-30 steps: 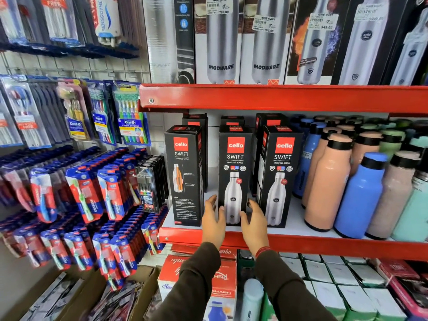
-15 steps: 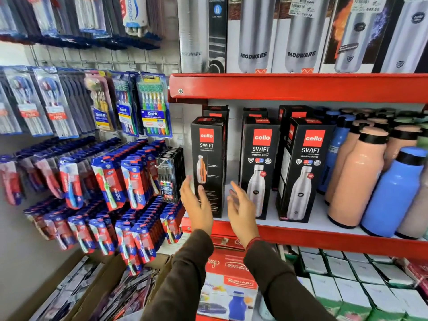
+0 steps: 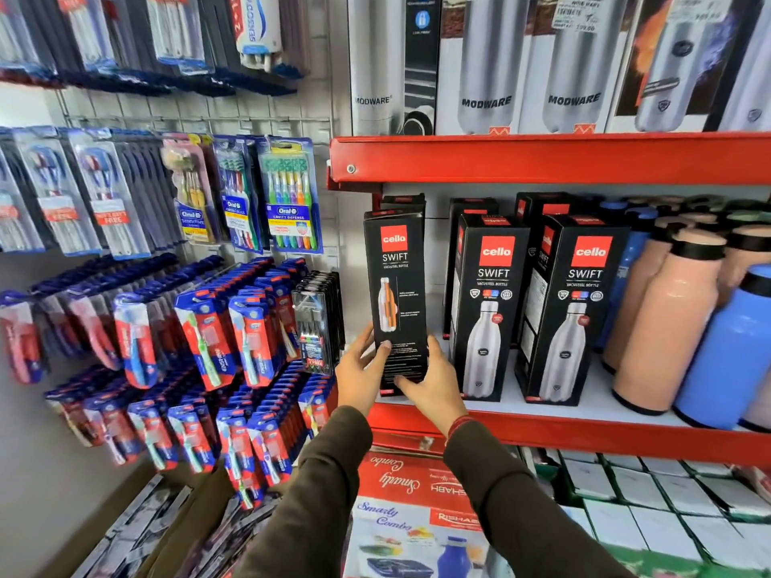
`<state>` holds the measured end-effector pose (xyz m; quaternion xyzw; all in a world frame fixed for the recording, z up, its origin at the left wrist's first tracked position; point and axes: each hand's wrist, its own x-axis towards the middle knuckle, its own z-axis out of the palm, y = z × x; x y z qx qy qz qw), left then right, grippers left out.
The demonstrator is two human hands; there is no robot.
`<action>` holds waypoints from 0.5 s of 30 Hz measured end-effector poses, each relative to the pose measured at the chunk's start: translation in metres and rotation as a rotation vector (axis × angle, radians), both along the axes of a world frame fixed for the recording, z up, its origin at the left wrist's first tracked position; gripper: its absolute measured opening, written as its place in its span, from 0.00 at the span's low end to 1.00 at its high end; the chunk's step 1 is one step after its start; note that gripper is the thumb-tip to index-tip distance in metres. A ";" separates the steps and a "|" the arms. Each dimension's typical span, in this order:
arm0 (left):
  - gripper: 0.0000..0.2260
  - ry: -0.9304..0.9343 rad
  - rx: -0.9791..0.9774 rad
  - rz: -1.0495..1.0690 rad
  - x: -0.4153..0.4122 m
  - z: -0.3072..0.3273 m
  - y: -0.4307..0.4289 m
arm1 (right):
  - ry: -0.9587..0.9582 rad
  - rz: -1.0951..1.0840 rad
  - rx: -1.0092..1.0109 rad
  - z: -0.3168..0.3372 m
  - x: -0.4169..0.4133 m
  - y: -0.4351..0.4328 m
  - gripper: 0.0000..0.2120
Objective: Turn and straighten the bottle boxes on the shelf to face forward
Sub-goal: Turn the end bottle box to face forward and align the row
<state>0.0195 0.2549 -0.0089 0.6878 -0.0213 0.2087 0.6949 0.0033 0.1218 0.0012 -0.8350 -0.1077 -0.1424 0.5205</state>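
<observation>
Three black Cello Swift bottle boxes stand along the front of the red shelf. The leftmost box shows its side panel with a small bottle picture. My left hand grips its lower left edge, thumb on the front. My right hand holds its lower right corner. The middle box and the right box show their fronts with a steel bottle picture. More black boxes stand behind them, mostly hidden.
Peach and blue loose bottles crowd the shelf to the right. Modware bottle boxes fill the shelf above. Toothbrush packs hang on the wall at left. White and red boxes lie below the shelf.
Both hands left the middle box, moved left, and closed on the lower part of the leftmost box. The camera view shifted left and closer.
</observation>
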 end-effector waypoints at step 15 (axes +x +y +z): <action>0.20 0.029 -0.022 -0.036 0.008 0.021 0.013 | -0.127 -0.102 0.107 0.025 0.010 0.011 0.45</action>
